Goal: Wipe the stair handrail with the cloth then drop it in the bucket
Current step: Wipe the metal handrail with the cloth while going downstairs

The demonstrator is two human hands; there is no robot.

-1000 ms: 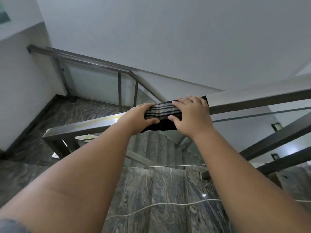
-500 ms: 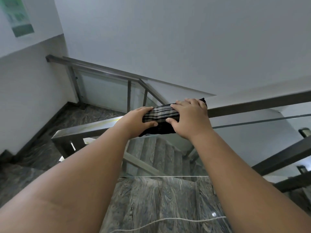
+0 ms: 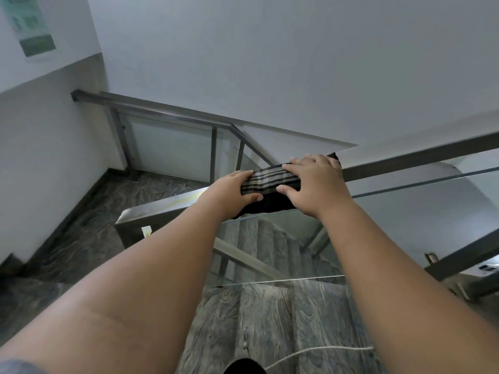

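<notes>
Hands: left hand [image 3: 229, 190] and right hand [image 3: 314, 184] both clamp the cloth onto the rail, fingers over the top, thumbs on the near side; bare forearms reach up from 7 and 5 o'clock
Walls: pale, filling the upper half; a green-and-white notice [image 3: 29, 28] at 11 o'clock
Stairs: grey veined stone steps [image 3: 270, 319] descending at 6 o'clock, seen through a glass panel [image 3: 405, 211]
Handrail: flat steel handrail [image 3: 167, 205] crossing from 9 to 3 o'clock; a yellowish streak left of the hands
Cloth: dark cloth [image 3: 270, 182] with pale stripes, folded over the handrail at centre, between and under both hands
Bucket: not in view
</notes>
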